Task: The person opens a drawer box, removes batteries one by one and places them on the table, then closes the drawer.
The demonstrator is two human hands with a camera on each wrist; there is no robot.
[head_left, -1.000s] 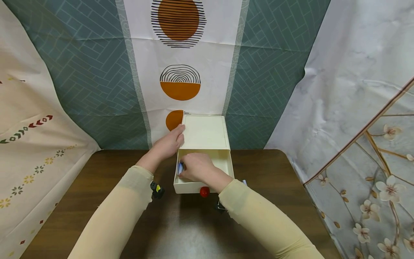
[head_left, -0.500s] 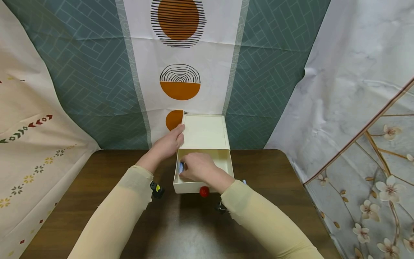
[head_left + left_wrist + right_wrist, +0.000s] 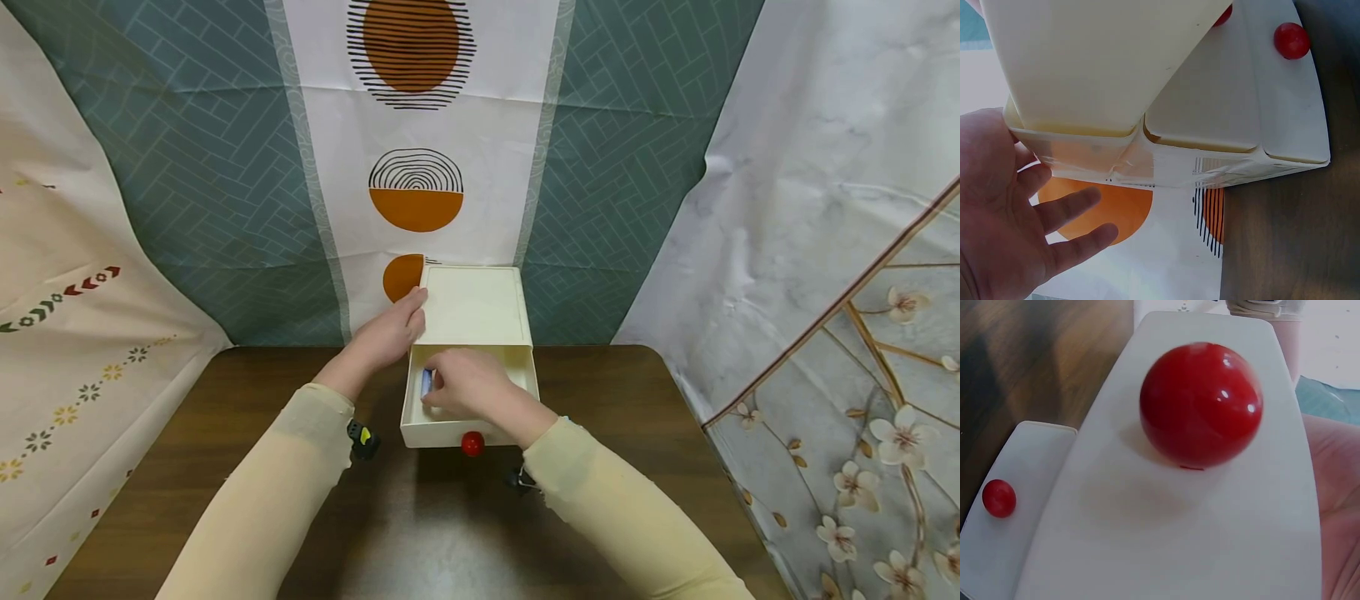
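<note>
A cream-white drawer unit [image 3: 476, 304] stands at the back of the table, its top drawer [image 3: 453, 434] pulled out by its red knob side toward me. My left hand [image 3: 386, 333] rests against the unit's upper left edge; in the left wrist view its fingers [image 3: 1079, 244] are loosely spread beside the side wall. Inside the drawer, at its left, my right hand [image 3: 476, 387] pinches a small light-blue stick-like thing [image 3: 427, 382] between thumb and fingers. Its exact kind is too small to tell. In the right wrist view the drawer front hides the fingertips.
Red round knobs mark the drawers: one [image 3: 1200, 403] on the pulled-out front, others [image 3: 1292, 40] on the shut drawers below. A patterned cloth [image 3: 416, 125] hangs right behind the unit. Brown wooden table [image 3: 420, 533] lies in front.
My right hand has shifted slightly right inside the drawer, and the blue thing has come away from the drawer's left wall with it. The left hand stays in place.
</note>
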